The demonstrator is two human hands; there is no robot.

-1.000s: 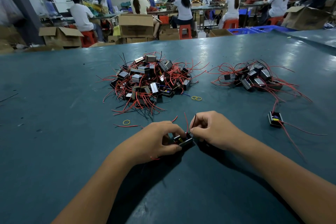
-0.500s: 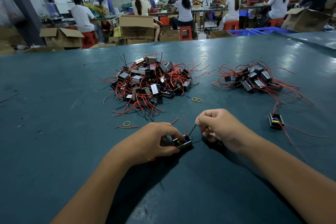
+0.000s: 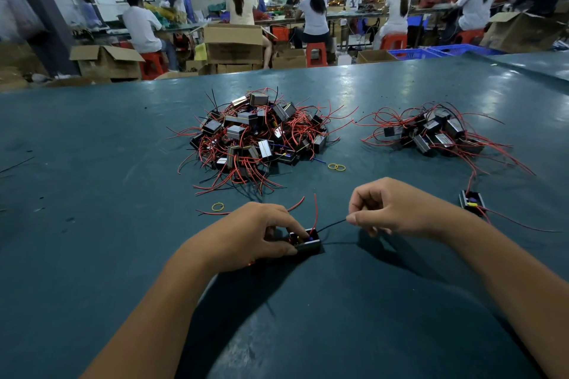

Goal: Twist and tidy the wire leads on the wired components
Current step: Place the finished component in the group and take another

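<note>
A small black wired component (image 3: 308,244) sits on the teal table (image 3: 92,224) in front of me. My left hand (image 3: 255,234) grips it, thumb and fingers curled round its body. A red lead (image 3: 315,212) stands up from it. A thin black lead (image 3: 331,225) runs from it to the right, stretched out. My right hand (image 3: 391,209) pinches the end of that black lead between thumb and fingertips. A big heap of similar components with red leads (image 3: 255,138) lies beyond my hands.
A smaller heap of components (image 3: 431,132) lies at the right, with one single component (image 3: 471,201) nearer. Yellow rubber bands (image 3: 336,167) and another band (image 3: 217,206) lie loose on the table. People work at benches beyond the far edge, among cardboard boxes (image 3: 234,40).
My right hand has moved right and away from the component, drawing the black lead out straight. My left hand has stayed on the component.
</note>
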